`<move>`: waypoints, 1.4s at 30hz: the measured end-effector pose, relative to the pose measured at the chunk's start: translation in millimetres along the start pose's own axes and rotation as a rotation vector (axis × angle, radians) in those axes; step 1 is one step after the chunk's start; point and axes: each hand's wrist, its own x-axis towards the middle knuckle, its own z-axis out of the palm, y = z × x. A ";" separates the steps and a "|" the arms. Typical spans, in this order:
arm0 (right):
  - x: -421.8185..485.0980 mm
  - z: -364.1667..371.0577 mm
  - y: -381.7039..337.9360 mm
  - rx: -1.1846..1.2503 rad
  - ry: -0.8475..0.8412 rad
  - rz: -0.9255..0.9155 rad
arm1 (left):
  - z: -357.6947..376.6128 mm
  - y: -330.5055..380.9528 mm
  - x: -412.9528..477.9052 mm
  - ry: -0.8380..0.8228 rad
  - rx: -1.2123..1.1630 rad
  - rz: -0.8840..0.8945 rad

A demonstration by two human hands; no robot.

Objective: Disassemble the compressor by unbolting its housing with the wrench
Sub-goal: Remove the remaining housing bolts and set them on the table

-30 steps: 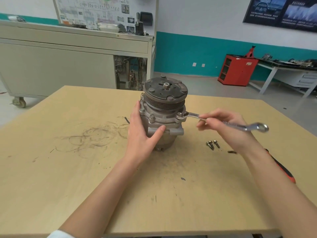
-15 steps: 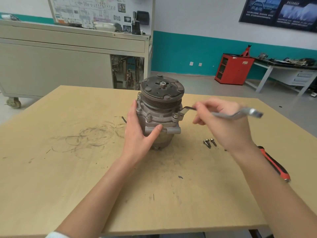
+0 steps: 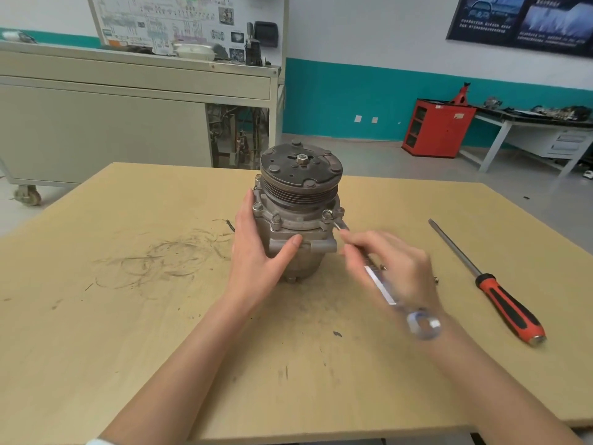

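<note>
The left hand [image 3: 260, 255] curls round the compressor [image 3: 300, 203] to steady it, while the right hand [image 3: 393, 268] clamps its fingers on the wrench [image 3: 380, 288], which is seated on the compressor's bolt [image 3: 327, 215].

The wrench [image 3: 382, 289] is motion-blurred, its far end seemingly half hidden.

Bare table [image 3: 112, 332] left & front of compressor [image 3: 298, 220]. Right side blocked: right hand [image 3: 398, 268] w/ wrench [image 3: 380, 285] close in, screwdriver [image 3: 485, 280] lying beyond.

The compressor [image 3: 298, 220] is stood toward the worktop's [image 3: 128, 348] far edge; the screwdriver [image 3: 484, 279] is laid near its right edge.
</note>
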 end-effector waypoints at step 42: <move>62.6 -17.2 85.7 0.994 -0.470 0.606 | -0.4 5.3 -2.2 0.008 0.004 -0.035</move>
